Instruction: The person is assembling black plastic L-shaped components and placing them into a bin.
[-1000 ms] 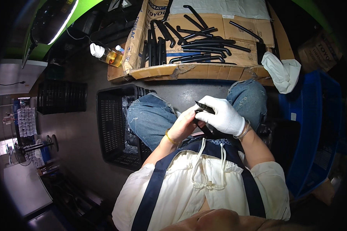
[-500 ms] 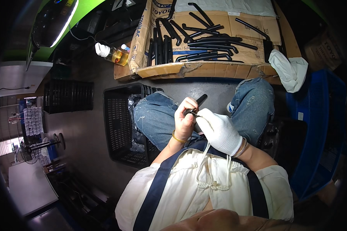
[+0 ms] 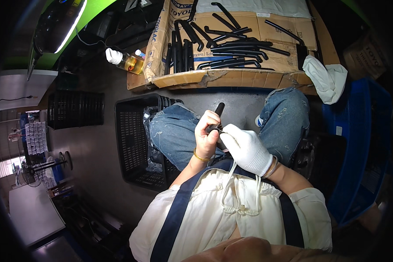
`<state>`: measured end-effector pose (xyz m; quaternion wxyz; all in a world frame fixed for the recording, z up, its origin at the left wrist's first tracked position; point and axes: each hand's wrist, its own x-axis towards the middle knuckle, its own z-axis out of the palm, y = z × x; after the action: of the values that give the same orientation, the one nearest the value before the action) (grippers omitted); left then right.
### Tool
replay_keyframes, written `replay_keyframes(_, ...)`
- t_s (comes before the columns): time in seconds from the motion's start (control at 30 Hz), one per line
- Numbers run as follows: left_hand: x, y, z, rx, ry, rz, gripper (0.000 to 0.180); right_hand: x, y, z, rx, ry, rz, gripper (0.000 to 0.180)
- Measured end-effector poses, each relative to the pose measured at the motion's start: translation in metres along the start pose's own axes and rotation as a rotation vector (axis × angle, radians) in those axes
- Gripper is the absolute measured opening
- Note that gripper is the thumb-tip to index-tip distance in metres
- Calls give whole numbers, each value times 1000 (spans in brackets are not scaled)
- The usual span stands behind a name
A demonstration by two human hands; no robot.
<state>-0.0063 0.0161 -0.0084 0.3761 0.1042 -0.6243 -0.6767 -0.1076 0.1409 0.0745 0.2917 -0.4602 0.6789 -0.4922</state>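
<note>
My bare left hand [image 3: 206, 135] is closed around a black bar-like part [image 3: 219, 110], whose rounded end sticks up past the fingers. In a white knitted glove, my right hand [image 3: 247, 150] pinches a thin tool, of which only a short sliver shows against the part; its kind I cannot make out. Both hands meet above my lap. Beyond them, several similar black parts with bent ends [image 3: 242, 47] lie in a cardboard tray [image 3: 179, 80], some lined up side by side, others crossed over each other.
A black slatted crate [image 3: 131, 144] stands left of my legs, a blue crate [image 3: 358, 153] to the right. A white cloth [image 3: 325, 81] hangs over the tray's right corner. At its left stands a spray bottle with amber liquid [image 3: 133, 64]. A lit lamp [image 3: 61, 30] hangs upper left.
The black part has turned to stand more upright, its far end swinging left. My hands stay together in nearly the same place.
</note>
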Motion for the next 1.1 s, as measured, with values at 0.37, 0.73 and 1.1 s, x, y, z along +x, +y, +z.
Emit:
replay_keyframes(0.37, -12, 1, -6, 63, -26, 265, 27, 5, 48, 0, -429, 144, -283, 18)
replay_keyframes(0.73, -17, 4, 5, -382, 183, -111, 37, 26, 1, 18, 405, 53, 104, 11)
replay_keyframes(1.1, 18, 21, -8, -899, 215, -347, 53, 17, 23, 10, 201, 152, 187, 14)
